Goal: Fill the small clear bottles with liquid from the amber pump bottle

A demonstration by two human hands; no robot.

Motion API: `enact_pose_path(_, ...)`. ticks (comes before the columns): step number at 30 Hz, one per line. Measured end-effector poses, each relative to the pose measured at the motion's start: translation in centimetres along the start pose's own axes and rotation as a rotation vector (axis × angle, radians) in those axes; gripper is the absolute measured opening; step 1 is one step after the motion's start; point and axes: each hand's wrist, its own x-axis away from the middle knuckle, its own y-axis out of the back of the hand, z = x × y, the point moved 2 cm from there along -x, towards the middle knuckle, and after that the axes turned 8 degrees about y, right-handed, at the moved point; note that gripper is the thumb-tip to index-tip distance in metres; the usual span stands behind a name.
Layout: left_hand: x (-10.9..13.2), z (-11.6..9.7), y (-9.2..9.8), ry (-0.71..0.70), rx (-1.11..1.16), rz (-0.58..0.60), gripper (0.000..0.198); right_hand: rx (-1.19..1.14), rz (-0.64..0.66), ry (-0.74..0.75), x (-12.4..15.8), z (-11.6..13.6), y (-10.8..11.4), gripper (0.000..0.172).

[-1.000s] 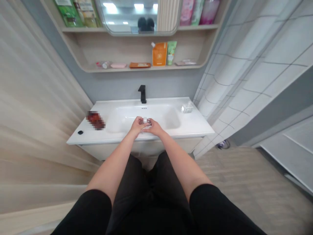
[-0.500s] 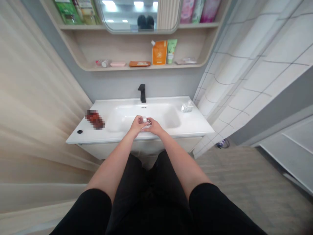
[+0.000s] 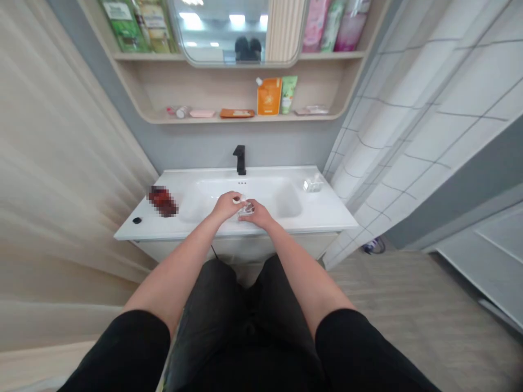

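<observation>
Over the front of the white sink basin (image 3: 286,198), my two hands are close together. My right hand (image 3: 260,214) is wrapped round a small clear container (image 3: 246,209), which looks like a little glass or plastic bottle. At its upper left, my left hand (image 3: 227,206) is closed in a pinch on a small white piece (image 3: 237,200); its exact kind is too small to make out. Fingers partly cover both things.
A black faucet (image 3: 240,159) stands behind the basin. On the counter's left lie a blurred-out dark red item (image 3: 162,201) and a small black cap (image 3: 137,220). A clear box (image 3: 312,185) sits at right. Above is a shelf (image 3: 196,121) with an orange pouch (image 3: 269,97).
My left hand has shifted slightly left and up, with the white piece apart from the clear container's middle. More of the container shows in my right hand. The view has tilted up slightly.
</observation>
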Motion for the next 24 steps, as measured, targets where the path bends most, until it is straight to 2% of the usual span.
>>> enact_pose_path(3, -0.6, -2.1, 1.0, -0.045, -0.135, 0.056, 0.028, -0.015, -0.001, -0.003, 0.0, 0.0, 0.0, 0.085)
enact_pose_path(8, -0.2, -4.1, 1.4, 0.07, -0.348, 0.051, 0.016, -0.018, 0.001, -0.023, 0.1, 0.2, 0.1, 0.083)
enact_pose_path(11, 0.3, -4.9, 1.3, 0.088, -0.389, -0.004, 0.031, -0.017, 0.011, -0.022, 0.1, 0.3, 0.1, 0.081)
enact_pose_path(14, 0.7, -6.0, 1.2, 0.041, -0.409, -0.049, 0.048, -0.015, 0.012, -0.029, 0.1, 0.2, 0.2, 0.08)
enact_pose_path(18, 1.1, -7.3, 1.4, -0.012, -0.424, -0.065, 0.038, -0.035, 0.002, -0.029, 0.2, 0.1, 0.2, 0.082)
enact_pose_path(21, 2.3, -7.6, 2.4, -0.009, -0.337, -0.245, 0.03, -0.047, -0.012, -0.038, 0.2, 0.0, 0.2, 0.082)
enact_pose_path(24, 5.5, -6.6, 3.9, -0.002, -0.125, -0.462, 0.026, -0.056, -0.028, -0.06, 0.3, -0.2, 0.1, 0.083)
